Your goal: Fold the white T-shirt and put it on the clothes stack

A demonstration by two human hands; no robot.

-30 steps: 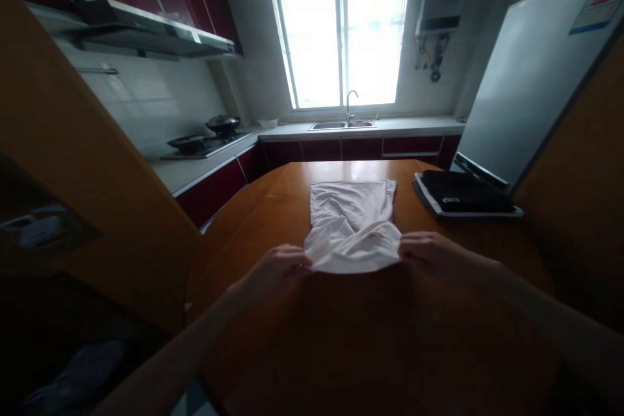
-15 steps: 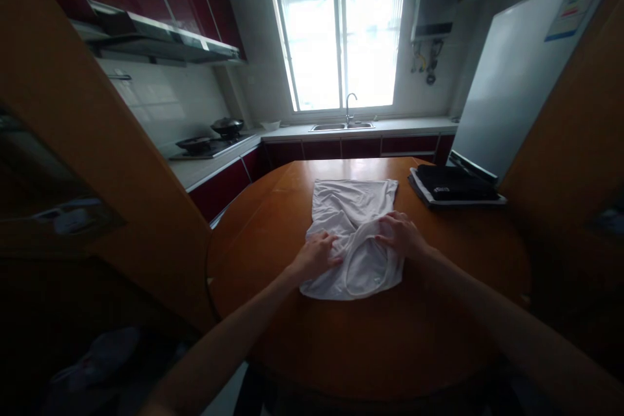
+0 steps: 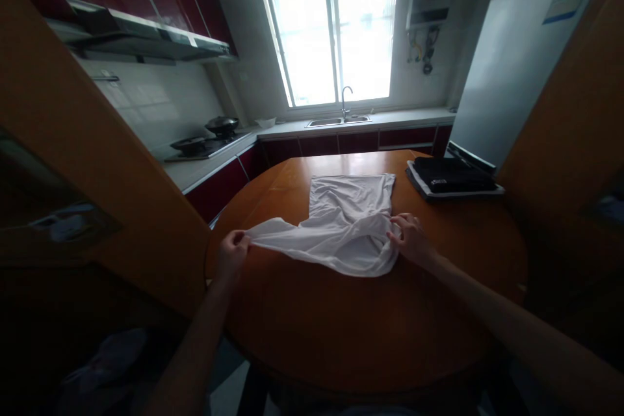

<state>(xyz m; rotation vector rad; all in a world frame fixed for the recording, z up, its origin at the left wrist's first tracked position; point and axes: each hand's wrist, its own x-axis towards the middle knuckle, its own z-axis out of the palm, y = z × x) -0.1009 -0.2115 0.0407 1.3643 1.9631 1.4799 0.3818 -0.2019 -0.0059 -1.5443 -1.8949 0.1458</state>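
A white T-shirt (image 3: 336,234) lies on the wooden table, its far half fairly flat and its near half bunched and twisted. Out to the left, my left hand (image 3: 233,253) pinches a corner of the cloth, which is pulled into a taut point between thumb and fingers. My right hand (image 3: 412,240) is at the shirt's right edge, thumb and fingers closed on the fabric near the rounded neck opening. Part of the cloth under the right fingers is hidden.
The round wooden table (image 3: 312,331) fills the middle. A stack of folded dark and white clothes (image 3: 453,175) rests at its far right. Behind are a sink (image 3: 338,121), a stove with pans (image 3: 209,143) and a white fridge (image 3: 517,58).
My left hand has moved from the middle of the shirt out to the left, drawing a corner of cloth with it. The near edge has lifted and bunched; my right hand stays at the right edge.
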